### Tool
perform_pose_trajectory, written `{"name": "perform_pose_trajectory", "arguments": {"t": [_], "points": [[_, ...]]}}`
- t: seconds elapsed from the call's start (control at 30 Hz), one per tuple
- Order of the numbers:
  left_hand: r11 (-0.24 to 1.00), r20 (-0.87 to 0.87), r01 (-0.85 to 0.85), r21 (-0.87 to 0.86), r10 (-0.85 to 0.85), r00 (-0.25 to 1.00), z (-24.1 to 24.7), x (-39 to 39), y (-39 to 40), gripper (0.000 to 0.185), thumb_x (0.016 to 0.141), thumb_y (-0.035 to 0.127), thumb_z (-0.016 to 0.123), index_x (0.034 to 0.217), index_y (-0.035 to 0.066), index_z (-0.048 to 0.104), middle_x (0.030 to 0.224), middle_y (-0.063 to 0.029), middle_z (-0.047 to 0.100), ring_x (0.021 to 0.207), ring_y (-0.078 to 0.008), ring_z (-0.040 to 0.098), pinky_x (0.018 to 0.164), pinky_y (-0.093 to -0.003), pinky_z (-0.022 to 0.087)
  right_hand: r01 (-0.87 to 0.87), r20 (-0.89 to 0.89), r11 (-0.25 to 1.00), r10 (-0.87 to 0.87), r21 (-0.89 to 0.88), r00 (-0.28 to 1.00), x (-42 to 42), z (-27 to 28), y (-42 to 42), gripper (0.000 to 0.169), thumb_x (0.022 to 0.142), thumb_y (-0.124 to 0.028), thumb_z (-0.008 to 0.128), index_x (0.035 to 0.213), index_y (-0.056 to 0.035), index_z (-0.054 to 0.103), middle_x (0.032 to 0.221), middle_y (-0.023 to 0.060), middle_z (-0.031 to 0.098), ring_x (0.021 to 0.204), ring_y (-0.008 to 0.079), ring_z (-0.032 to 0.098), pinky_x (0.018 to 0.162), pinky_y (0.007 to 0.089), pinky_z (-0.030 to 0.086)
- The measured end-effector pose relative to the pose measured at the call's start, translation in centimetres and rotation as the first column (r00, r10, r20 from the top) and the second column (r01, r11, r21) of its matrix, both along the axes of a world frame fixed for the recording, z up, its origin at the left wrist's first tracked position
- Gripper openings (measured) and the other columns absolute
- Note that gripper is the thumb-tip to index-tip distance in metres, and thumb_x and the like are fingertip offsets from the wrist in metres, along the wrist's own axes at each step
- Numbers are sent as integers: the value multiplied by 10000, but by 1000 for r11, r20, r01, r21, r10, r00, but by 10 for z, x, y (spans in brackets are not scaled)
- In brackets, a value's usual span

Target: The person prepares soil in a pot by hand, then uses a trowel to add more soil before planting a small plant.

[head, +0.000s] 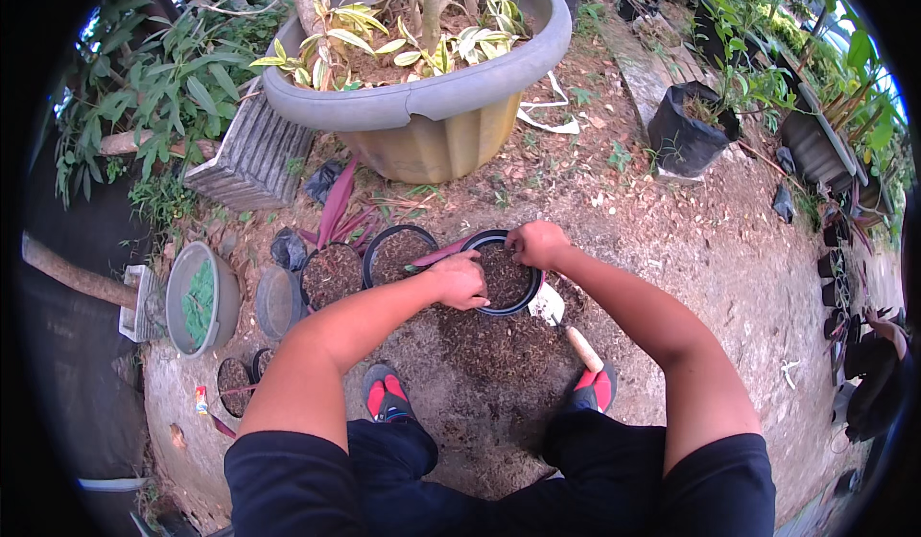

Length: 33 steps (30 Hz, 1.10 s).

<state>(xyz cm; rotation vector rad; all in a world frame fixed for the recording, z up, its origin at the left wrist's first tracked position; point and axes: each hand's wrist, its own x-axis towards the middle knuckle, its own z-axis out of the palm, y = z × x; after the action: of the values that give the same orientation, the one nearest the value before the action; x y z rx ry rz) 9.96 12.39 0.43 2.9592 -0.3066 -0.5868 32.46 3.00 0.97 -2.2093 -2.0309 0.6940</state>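
Observation:
A round black plastic plant pot (509,310) filled with dark, crumbly soil (501,274) stands on the ground before me. My left hand (459,280) is at its left rim, fingers bent over the edge. At the upper right rim is my right hand (538,244), its fingertips pointing down towards the soil inside. Whether either hand grips the rim or only touches it is hard to tell. Just right of the pot lies a hand trowel with a pale blade (547,302) and a wooden handle (584,350). Loose soil (496,350) is spread on the ground in front of the pot.
Two soil-filled black pots (332,275) (400,255) stand to the left, beside purple-leaved cuttings (338,206). Farther left is a grey basin (229,300) holding something green. A large planter (432,141) stands ahead, a black grow bag (687,134) at the right.

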Motion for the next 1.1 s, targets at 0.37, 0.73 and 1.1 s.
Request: {"name": "perform_pose_trajectory", "arguments": {"t": [0.37, 0.73, 1.1], "points": [[995, 326, -93, 26, 79, 942, 4, 0, 16, 192, 865, 367, 693, 896, 205, 791, 923, 2, 752, 969, -223, 700, 922, -481, 451, -317, 382, 939, 248, 130, 890, -8, -48, 12, 159, 929, -214, 649, 994, -173, 788, 995, 52, 791, 981, 281, 763, 816, 420, 612], [952, 227, -283, 119, 251, 941, -2, 8, 16, 246, 847, 349, 717, 1015, 177, 771, 1089, -17, 738, 1177, -228, 663, 1139, -564, 393, -413, -492, 766, 146, -493, 858, -17, 14, -16, 372, 778, -307, 899, 1099, -134, 825, 955, 9, 813, 910, 155, 739, 786, 344, 575], [998, 219, 6, -61, 8, 976, -3, -11, 29, 280, 900, 443, 689, 848, 191, 798, 830, 6, 738, 961, -215, 656, 994, -427, 408, -12, 207, 999, 22, -49, 978, -50, 5, 16, 333, 828, -334, 799, 1109, -156, 797, 1107, 115, 782, 1058, 297, 753, 912, 441, 601]]}}
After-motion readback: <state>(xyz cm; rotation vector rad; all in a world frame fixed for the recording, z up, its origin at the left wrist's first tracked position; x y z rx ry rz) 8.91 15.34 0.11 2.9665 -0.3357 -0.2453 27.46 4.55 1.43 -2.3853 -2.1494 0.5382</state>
